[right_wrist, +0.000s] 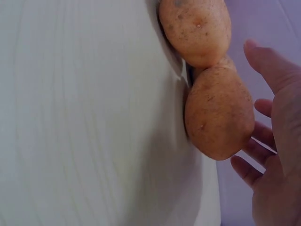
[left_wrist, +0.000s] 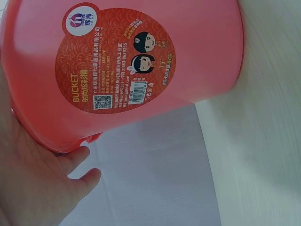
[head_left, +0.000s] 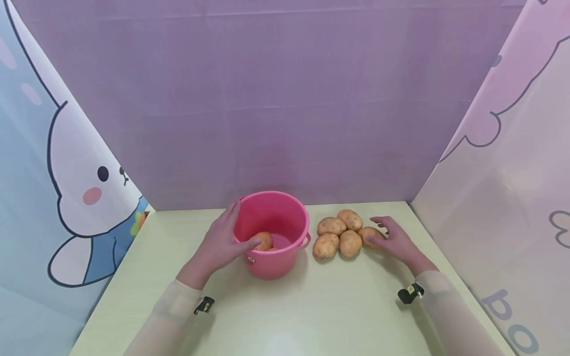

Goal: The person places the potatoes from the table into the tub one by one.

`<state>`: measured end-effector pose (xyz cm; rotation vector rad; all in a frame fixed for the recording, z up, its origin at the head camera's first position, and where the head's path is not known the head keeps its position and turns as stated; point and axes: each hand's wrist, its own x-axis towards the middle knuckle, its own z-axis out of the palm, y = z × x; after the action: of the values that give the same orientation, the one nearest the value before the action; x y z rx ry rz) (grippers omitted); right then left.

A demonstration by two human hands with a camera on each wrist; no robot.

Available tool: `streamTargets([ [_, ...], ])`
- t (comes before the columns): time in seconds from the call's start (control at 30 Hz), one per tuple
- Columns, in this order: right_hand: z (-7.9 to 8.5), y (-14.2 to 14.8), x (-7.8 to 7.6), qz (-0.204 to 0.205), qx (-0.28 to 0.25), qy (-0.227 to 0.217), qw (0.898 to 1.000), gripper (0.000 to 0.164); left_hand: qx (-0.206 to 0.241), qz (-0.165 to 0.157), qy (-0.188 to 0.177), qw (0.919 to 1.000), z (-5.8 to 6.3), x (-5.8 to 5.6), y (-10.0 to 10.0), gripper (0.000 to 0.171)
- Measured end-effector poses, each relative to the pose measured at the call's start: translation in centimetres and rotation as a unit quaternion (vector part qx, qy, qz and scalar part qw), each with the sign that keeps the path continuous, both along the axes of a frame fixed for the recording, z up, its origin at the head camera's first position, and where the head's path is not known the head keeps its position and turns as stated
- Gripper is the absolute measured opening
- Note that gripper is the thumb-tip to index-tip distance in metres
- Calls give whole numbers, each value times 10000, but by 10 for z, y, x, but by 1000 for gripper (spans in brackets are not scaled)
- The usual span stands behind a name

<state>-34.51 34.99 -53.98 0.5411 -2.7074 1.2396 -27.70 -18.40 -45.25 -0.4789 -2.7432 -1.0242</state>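
Note:
A pink bucket [head_left: 271, 267] stands upright on the table, with its printed label facing the left wrist camera. My left hand [head_left: 224, 240] holds its rim at the left, the thumb reaching over the rim and other fingers along the outside. Inside lies a potato [head_left: 264, 241], with a sliver of another beside it. To the bucket's right, several potatoes [head_left: 326, 245] sit clustered together. My right hand [head_left: 394, 240] is at the rightmost potato [right_wrist: 218, 113], fingers spread along its far side and thumb apart from it; whether the fingertips touch is unclear.
The pale wood-grain table [head_left: 276, 321] ends at a purple backdrop [head_left: 285, 109]. Printed cartoon panels rise on both sides, a rabbit [head_left: 84, 193] on the left one. A small pink handle lug [head_left: 305, 241] juts from the bucket's right side.

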Motion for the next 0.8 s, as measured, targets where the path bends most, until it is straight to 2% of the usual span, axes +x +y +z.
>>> streamTargets([
  [0.23, -3, 1, -2, 125, -127, -577, 9982, 76, -20, 20, 30, 10000, -2, -1, -1, 132],
  [0.5, -10, 1, -5, -1, -66, -748, 9972, 80, 145, -9, -12, 9999, -1, 1, 1, 133],
  [0.8, -17, 0, -9, -25, 42, -834, 9965, 80, 82, 7, 26, 10000, -1, 0, 0, 133],
])
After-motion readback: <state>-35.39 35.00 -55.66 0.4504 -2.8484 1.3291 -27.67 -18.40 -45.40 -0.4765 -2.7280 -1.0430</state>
